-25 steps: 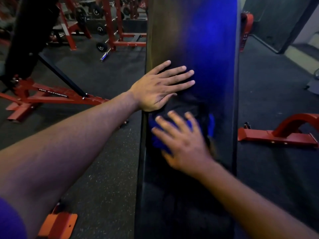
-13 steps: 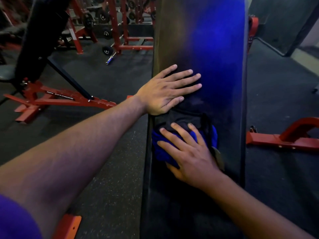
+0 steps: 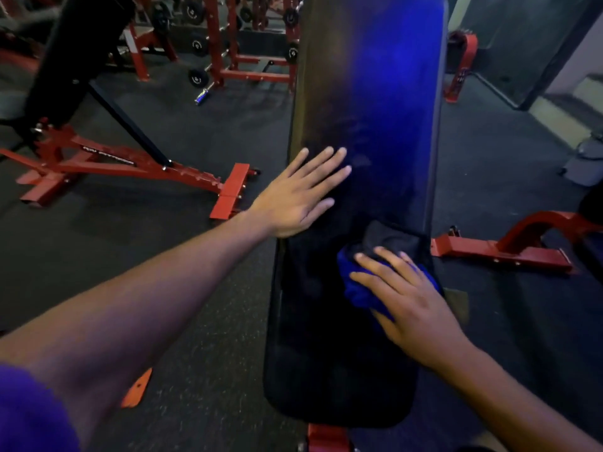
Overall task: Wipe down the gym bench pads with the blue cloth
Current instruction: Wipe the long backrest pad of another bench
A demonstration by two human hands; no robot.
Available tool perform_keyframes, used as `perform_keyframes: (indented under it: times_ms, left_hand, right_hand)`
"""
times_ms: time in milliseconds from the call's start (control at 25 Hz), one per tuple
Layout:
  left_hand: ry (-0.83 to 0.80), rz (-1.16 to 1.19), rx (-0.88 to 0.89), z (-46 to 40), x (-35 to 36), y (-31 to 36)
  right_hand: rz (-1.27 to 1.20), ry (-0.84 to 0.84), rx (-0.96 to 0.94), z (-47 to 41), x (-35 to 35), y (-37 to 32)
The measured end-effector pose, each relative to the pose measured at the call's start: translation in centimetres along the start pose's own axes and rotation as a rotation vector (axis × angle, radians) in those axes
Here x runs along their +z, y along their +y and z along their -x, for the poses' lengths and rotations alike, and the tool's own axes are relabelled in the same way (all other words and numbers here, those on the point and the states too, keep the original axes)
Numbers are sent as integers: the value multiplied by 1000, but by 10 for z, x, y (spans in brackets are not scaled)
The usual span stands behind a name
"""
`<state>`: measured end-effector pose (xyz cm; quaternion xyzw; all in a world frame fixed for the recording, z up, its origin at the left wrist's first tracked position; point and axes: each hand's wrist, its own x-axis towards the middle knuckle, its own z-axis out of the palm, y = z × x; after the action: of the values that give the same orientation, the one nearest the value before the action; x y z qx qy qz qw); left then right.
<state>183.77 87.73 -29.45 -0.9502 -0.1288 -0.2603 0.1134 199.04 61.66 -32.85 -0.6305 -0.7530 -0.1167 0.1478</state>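
Observation:
A long black bench runs away from me, with a back pad (image 3: 375, 102) lit blue and a nearer seat pad (image 3: 313, 347). My left hand (image 3: 300, 194) lies flat on the lower left of the back pad, fingers straight. My right hand (image 3: 408, 301) presses the blue cloth (image 3: 355, 288) with spread fingers on the right side of the seat pad, just below the gap between the pads. Most of the cloth is hidden under that hand.
A red bench frame (image 3: 124, 164) with a black incline pad stands on the floor to the left. Red racks with weight plates (image 3: 228, 44) line the back. Another red frame (image 3: 509, 246) lies right of the bench. Dark rubber floor (image 3: 195, 288) surrounds it.
My right hand slid the cloth from the left side of the pad toward the right side. My left hand stayed flat on the back pad. The view has pulled back.

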Motion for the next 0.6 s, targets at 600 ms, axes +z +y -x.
perform_keyframes:
  times_ms: [600]
  left_hand:
    - [15,-130,-170,40,41,90]
  right_hand:
    - [139,134,446,54,54,-12]
